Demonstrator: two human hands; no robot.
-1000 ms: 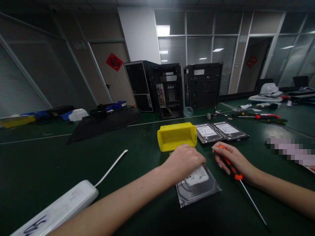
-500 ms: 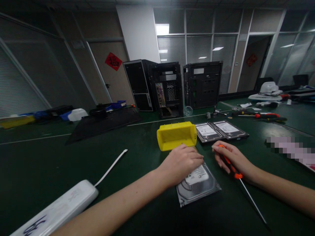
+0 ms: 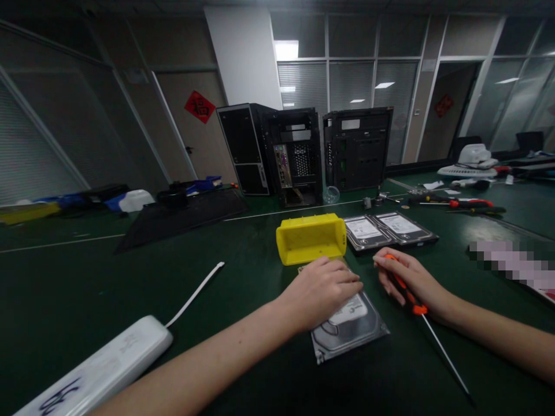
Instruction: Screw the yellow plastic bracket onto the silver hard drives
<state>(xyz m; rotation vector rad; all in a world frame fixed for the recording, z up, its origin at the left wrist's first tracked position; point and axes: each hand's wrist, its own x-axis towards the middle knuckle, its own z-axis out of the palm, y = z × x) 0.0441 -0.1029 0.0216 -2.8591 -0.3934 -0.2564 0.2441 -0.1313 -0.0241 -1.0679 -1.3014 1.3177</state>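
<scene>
A silver hard drive lies flat on the green table in front of me. My left hand rests on its far end with the fingers curled over it. My right hand is closed round the orange and black handle of a screwdriver, just right of the drive. The thin shaft points back toward me along the table. A yellow plastic bin lies on its side just beyond my left hand.
Two more hard drives lie side by side right of the bin. Open black computer cases stand further back. A white power strip with its cable is at the near left, a black panel behind it. Tools lie at the far right.
My left hand has shifted slightly, its fingers stretching a little further right over the drive. My right hand and the screwdriver have stayed put.
</scene>
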